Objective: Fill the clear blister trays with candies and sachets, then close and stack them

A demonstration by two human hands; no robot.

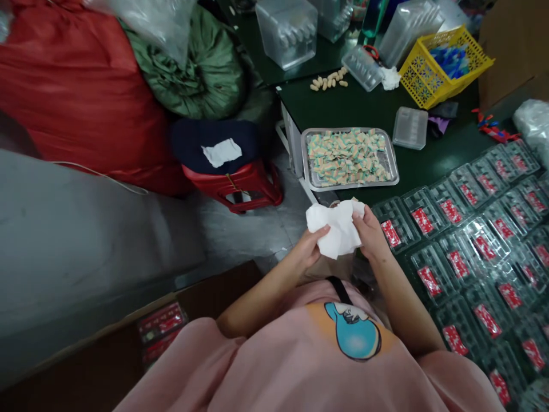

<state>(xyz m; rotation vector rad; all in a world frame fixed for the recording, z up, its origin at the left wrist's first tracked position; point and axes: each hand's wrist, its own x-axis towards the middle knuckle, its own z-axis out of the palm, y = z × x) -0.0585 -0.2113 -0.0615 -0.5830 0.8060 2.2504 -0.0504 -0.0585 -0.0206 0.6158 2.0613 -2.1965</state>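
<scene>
A crumpled white tissue [337, 232] is stretched between both hands in front of my body. My left hand [309, 246] pinches its left side, with the thumb on top. At the tissue's right edge, my right hand [369, 228] grips it between thumb and fingers. Just beyond the hands lies a metal tray [307, 171] filled with small cream and green wrapped pieces. To the right of my right hand are rows of clear plastic trays [441, 252], each with a red and white packet.
A red stool [240, 183] with a dark cushion and another white tissue [222, 153] stands left. Behind are a red sack [86, 97] and green bundle [201, 68]. Peanuts [329, 80], a yellow basket [429, 74] and clear boxes [289, 34] occupy the far table. A cardboard box [206, 294] sits lower left.
</scene>
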